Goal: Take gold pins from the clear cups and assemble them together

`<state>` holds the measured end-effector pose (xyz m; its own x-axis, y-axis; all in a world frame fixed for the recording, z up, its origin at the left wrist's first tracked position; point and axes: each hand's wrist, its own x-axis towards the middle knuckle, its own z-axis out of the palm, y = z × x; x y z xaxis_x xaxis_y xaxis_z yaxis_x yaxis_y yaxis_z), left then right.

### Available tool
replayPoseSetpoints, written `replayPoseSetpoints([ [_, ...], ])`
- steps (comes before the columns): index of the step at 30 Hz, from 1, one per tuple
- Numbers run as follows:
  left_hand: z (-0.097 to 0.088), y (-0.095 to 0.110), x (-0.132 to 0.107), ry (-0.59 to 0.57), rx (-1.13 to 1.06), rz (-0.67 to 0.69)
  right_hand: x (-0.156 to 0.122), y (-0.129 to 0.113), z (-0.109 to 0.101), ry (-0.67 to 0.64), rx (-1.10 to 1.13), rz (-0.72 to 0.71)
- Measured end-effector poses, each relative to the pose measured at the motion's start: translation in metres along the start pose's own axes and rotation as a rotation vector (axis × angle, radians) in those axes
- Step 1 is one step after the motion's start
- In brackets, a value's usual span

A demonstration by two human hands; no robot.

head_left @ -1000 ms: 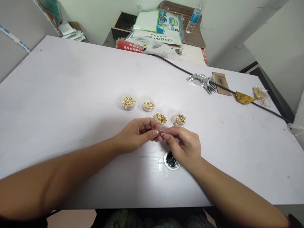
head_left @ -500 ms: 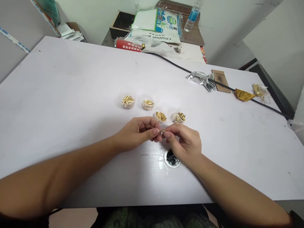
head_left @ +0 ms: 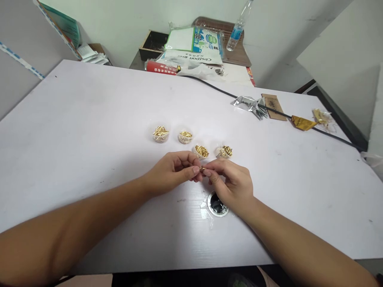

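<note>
My left hand (head_left: pixel 179 171) and my right hand (head_left: pixel 230 179) meet over the table, their fingertips almost touching. Between them is a tiny brass-coloured pin (head_left: pixel 202 169), pinched by thumb and forefinger on both sides; whether it is one piece or two I cannot tell. Just beyond my fingers stand two small clear cups of short brass pieces, one cup (head_left: pixel 201 151) in the middle and another cup (head_left: pixel 224 152) to the right. Farther left are a cup of long brass pins (head_left: pixel 160 134) and a cup of finer ones (head_left: pixel 185 137).
A round black-centred grommet (head_left: pixel 218 204) with clear film lies below my right hand. A black cable (head_left: pixel 215 87) crosses the back right, past silver foil (head_left: pixel 249 105), cardboard (head_left: pixel 273 107) and a gold wrapper (head_left: pixel 303 122). Behind the table stand a water bottle (head_left: pixel 238 30) and a black box (head_left: pixel 152 44).
The view has tilted up slightly, so the table sits lower in the picture. My hands have drawn a little closer together at the brass pin, both still pinching.
</note>
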<state>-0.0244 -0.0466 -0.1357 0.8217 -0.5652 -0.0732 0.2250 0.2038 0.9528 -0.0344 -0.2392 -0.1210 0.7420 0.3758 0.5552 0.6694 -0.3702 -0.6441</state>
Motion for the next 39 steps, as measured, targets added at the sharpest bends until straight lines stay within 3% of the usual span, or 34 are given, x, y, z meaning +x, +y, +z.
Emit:
replayPoseSetpoints([
  [11, 0.003, 0.004, 0.001, 0.023, 0.085, 0.04, 0.0, 0.005, -0.002, -0.03, -0.031, -0.041],
  [20, 0.008, 0.006, -0.001, 0.108, 0.244, 0.025, 0.006, 0.014, -0.013, -0.149, -0.138, -0.206],
  [39, 0.011, -0.005, -0.003, 0.215, 0.573, 0.243, 0.004, 0.017, -0.013, -0.167, -0.285, -0.257],
])
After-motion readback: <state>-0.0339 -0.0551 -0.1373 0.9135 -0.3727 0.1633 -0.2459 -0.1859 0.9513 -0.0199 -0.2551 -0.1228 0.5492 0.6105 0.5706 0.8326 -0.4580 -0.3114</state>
